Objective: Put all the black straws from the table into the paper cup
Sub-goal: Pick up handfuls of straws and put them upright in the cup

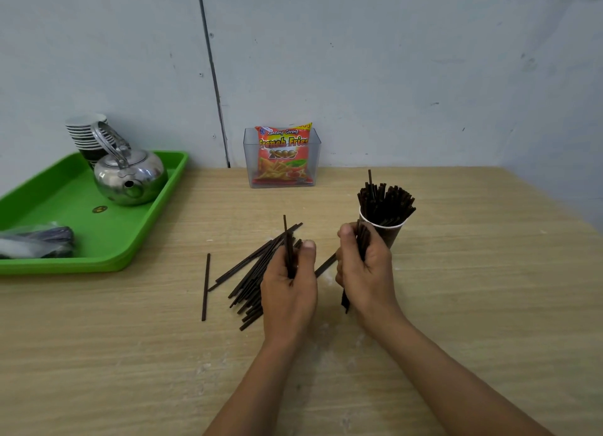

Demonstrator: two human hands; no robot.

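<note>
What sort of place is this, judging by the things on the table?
Probably a drinks or snack corner: a steel kettle and stacked paper cups stand on a green tray, a French Fries snack packet sits in a clear box, and black straws fill a paper cup.

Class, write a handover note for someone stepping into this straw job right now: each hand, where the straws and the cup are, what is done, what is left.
The left hand pinches a few straws over the loose pile.
The right hand has a bundle in its grip, beside the paper cup.
Done: many standing straws fill the cup.
Left: both handfuls, the pile and a lone straw on the table.
</note>
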